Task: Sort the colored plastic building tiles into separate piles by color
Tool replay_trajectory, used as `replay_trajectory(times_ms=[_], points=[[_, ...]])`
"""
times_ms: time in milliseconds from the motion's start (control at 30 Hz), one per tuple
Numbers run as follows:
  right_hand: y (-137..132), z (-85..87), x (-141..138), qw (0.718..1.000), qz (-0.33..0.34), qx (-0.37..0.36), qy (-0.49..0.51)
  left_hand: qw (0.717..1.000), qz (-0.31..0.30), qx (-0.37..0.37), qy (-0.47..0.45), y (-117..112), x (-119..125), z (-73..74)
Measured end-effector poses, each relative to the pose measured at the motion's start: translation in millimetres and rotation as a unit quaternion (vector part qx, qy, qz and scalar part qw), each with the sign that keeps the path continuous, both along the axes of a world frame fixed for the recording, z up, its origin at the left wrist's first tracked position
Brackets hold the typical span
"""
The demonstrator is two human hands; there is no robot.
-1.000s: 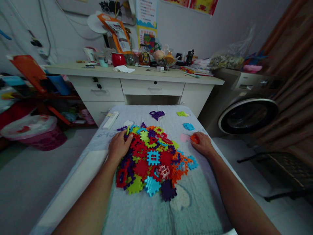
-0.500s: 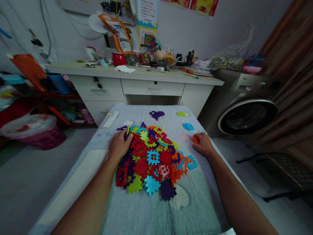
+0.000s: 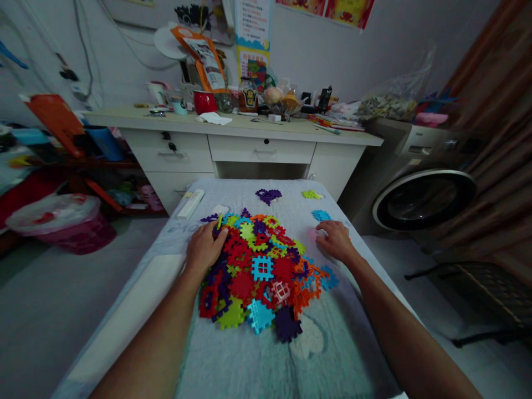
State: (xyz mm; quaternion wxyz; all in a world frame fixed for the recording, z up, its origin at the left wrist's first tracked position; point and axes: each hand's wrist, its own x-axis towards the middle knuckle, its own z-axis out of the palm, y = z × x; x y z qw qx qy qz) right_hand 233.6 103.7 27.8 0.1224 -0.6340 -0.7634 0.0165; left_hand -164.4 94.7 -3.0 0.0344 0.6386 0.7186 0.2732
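Note:
A heap of coloured interlocking plastic tiles (image 3: 261,266) lies in the middle of a pale blue cloth-covered surface (image 3: 245,360). My left hand (image 3: 205,249) rests palm down on the heap's left edge, fingers spread over the tiles, with a yellow-green tile standing by the fingertips. My right hand (image 3: 336,241) is to the right of the heap, its fingers curled down onto a pink tile (image 3: 311,235); what lies under them is hidden. Beyond it lie single tiles: blue (image 3: 321,215), green (image 3: 311,194) and purple (image 3: 268,195).
A white flat bar (image 3: 190,204) lies at the far left of the cloth. Behind stands a cluttered white desk (image 3: 233,124) with drawers. There is a washing machine (image 3: 424,194) on the right, a dark chair (image 3: 477,282) nearer, and a pink bin (image 3: 62,221) on the floor at left.
My right hand has slid left from the orange tile's spot onto the pink tile, and the orange tile no longer shows. My left hand stays on the heap.

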Motion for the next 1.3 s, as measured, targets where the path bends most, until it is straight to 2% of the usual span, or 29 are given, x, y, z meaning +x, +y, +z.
replay_trajectory(times_ms=[133, 300, 500, 700, 767, 833, 900, 967, 1033, 1133, 1300], points=[[24, 0.8, -4, 0.995, -0.091, -0.027, -0.037, 1.000, -0.001, -0.001, -0.001, 0, 0, -0.9], [61, -1.6, 1, 0.984, -0.173, -0.042, 0.004, 1.000, 0.004, 0.000, 0.002, 0, 0, -1.5], [86, -7.7, 3, 0.979, -0.196, -0.049, -0.006, 1.000, 0.006, -0.003, -0.004, 0, 0, -0.6], [84, -6.3, 1, 0.979, -0.197, -0.024, 0.037, 1.000, 0.001, -0.004, -0.005, -1, 0, 0.7], [76, -2.5, -6, 0.983, -0.178, 0.006, 0.052, 1.000, 0.001, -0.005, -0.006, 0, 0, 0.3], [65, 3.7, -18, 0.990, -0.115, 0.014, 0.075, 1.000, 0.001, -0.006, -0.007, 0, 0, -0.2], [52, 11.3, -33, 0.993, -0.006, -0.028, 0.112, 1.000, 0.003, -0.007, -0.006, 0, 0, -0.5], [38, 19.0, -49, 0.978, 0.104, -0.099, 0.154, 1.000, 0.005, -0.008, -0.003, 0, 0, -0.7], [26, 24.6, -63, 0.957, 0.168, -0.151, 0.183, 1.000, 0.005, -0.009, -0.003, 0, 0, -1.0], [16, 27.4, -75, 0.947, 0.194, -0.180, 0.183, 1.000, 0.001, -0.004, -0.003, 0, 0, -1.6], [14, 23.1, -77, 0.946, 0.190, -0.196, 0.177, 1.000, 0.006, -0.001, -0.004, 1, 0, -1.5]])
